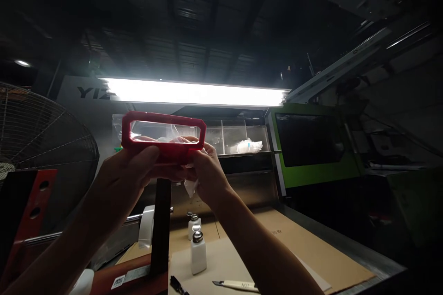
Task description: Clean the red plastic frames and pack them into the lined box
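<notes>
A red plastic frame (163,153), a long rectangle with cut corners and an open middle, is raised in front of the lit tube lamp (197,92). My left hand (133,170) grips its lower left part, thumb pressed against the near face. At the lower right, my right hand (207,170) has its fingers closed on the same frame. A small piece of whitish material (190,188) hangs just below my right fingers; whether that hand holds it, I cannot tell. Parts of the fingers are hidden behind the frame.
Two white bottles with metal caps, the nearer one (198,258) in front, stand on the cardboard (304,244). A pale-handled knife (235,284) and a black pen (178,285) lie closer. A roll (147,226) sits left; behind are a divided shelf (221,156) and a fan (48,133).
</notes>
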